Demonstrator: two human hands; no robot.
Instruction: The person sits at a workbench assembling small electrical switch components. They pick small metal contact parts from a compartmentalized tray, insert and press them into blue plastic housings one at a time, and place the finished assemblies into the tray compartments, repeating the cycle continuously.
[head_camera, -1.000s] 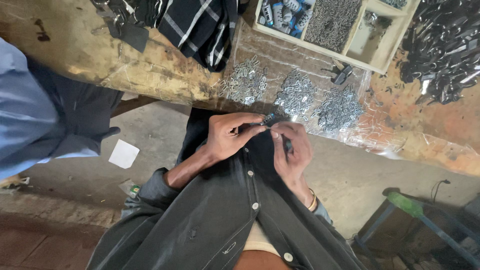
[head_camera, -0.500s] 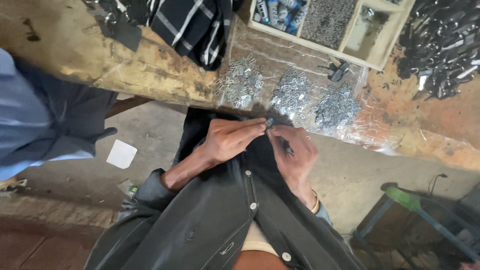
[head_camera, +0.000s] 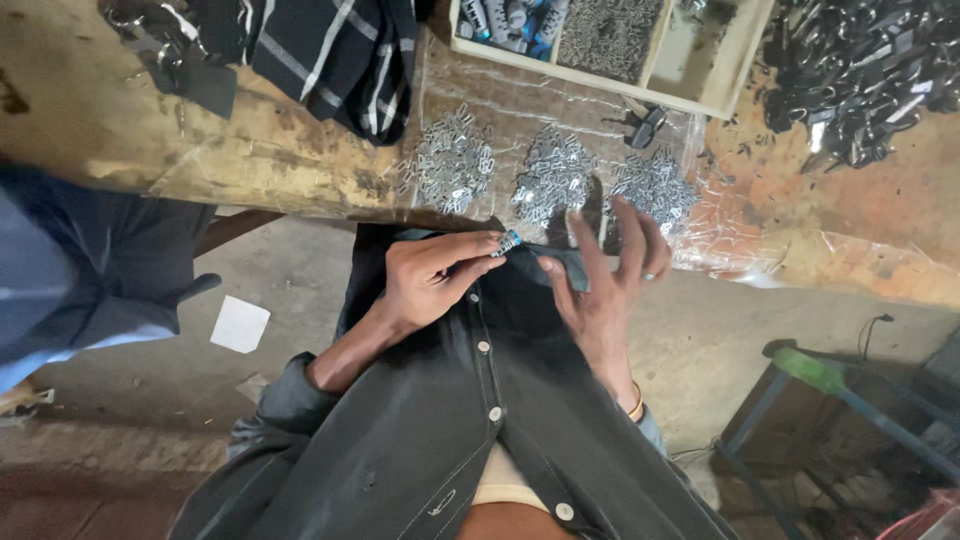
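The left hand (head_camera: 430, 280) keeps a pinch grip on a small metal clip (head_camera: 507, 242) at the edge of a dark fabric piece (head_camera: 560, 262), just near of the worn surface (head_camera: 200, 130). The right hand (head_camera: 605, 275), which half a second ago was curled with a small dark thing against its palm, has now spread its fingers wide, its grip released and resting on the fabric. That suggests one clip is seated; three heaps of metal clips (head_camera: 555, 180) lie just beyond on the surface, near of a wooden tray (head_camera: 740, 60).
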